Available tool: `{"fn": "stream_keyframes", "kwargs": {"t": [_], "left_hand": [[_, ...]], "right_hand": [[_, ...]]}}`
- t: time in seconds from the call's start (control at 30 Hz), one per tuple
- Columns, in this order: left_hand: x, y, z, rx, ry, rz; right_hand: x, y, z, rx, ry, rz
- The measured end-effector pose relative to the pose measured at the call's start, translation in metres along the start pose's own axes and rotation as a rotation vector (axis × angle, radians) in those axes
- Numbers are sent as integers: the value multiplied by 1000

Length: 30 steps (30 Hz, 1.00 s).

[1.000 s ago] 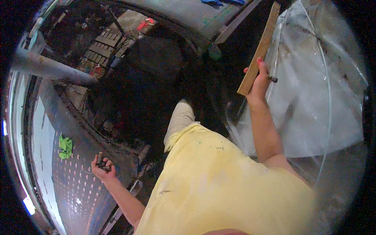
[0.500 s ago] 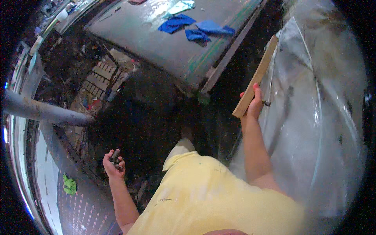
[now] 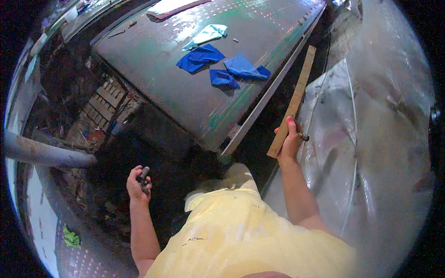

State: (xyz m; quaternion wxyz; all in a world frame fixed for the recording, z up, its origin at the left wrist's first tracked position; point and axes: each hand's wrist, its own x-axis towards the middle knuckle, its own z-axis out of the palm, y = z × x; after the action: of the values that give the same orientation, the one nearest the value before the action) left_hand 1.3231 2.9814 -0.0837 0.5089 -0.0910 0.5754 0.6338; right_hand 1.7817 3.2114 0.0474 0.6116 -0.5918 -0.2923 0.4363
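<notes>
Beside clear plastic sheeting (image 3: 371, 139), right fingers (image 3: 290, 125) clasp a long pale wooden strip (image 3: 293, 104); left fingers (image 3: 135, 178) curl around dark bolts (image 3: 144, 178).

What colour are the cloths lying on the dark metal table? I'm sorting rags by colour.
In the head view, the cloths are mostly deep blue; one pale mint-green piece lies just beyond them.

Blue cloths (image 3: 222, 67), green table (image 3: 153, 60), yellow shirt (image 3: 241, 236), tan slat (image 3: 292, 104).

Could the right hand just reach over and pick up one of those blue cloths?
Probably not as things stand. The right hand is closed around a wooden strip and a small dark tool, and the blue cloths lie well up the green table.
</notes>
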Motion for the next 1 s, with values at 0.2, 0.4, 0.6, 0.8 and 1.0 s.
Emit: {"fn": "stream_keyframes", "kwargs": {"t": [0.2, 0.4, 0.6, 0.8, 1.0], "left_hand": [[6, -17, 11, -157, 91, 19], [7, -37, 67, -27, 241, 234], [8, -81, 183, 21, 323, 445], [6, -142, 317, -81, 522, 468], [19, -155, 416, 255, 558, 507]], "right_hand": [[77, 0, 44, 16, -245, -66], [183, -9, 125, -151, -502, 24], [380, 27, 165, -357, -624, -355], [563, 70, 139, -462, -695, -631], [638, 45, 140, -273, -630, -449]]}}
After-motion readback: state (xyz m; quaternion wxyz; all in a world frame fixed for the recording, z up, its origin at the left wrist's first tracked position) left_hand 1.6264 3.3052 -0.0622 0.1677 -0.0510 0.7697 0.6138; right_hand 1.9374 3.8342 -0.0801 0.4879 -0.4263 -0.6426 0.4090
